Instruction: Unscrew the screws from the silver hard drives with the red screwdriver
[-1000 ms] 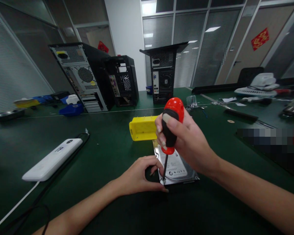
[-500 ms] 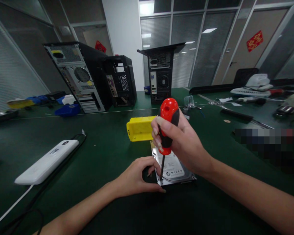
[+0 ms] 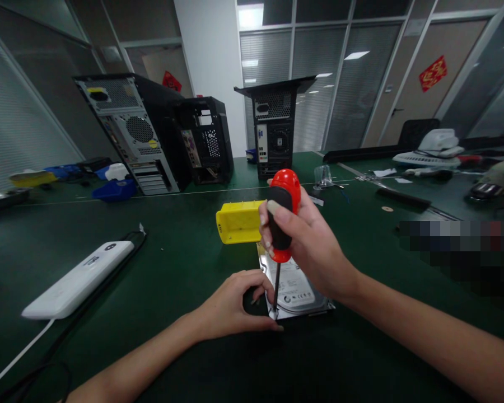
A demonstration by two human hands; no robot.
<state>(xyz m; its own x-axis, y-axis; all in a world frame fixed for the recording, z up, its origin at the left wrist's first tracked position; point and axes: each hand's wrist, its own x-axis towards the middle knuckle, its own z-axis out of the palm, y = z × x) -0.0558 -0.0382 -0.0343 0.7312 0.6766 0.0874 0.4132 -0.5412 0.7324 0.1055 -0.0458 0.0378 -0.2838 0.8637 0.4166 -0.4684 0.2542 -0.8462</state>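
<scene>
A silver hard drive (image 3: pixel 296 291) lies flat on the dark green table, label side up. My right hand (image 3: pixel 315 240) is closed around the red and black handle of a screwdriver (image 3: pixel 283 215). Its shaft points down, with the tip at the drive's near left corner. Around that same corner, my left hand (image 3: pixel 239 302) curls, thumb along the near edge and fingers at the left side, gripping the drive. Just behind the drive stands a yellow plastic bin (image 3: pixel 240 224), partly hidden by my right hand.
A white power strip (image 3: pixel 79 280) with cables lies at the left. Several black computer cases (image 3: pixel 276 129) stand at the back. A blue bin (image 3: pixel 114 190) sits beside the leftmost case. Toward the right are a clear plastic cup (image 3: pixel 322 174), metal strips and a white helmet (image 3: pixel 432 148).
The screwdriver handle has turned in my right hand, so more of its black grip now faces me. My left hand keeps its place at the drive's corner.
</scene>
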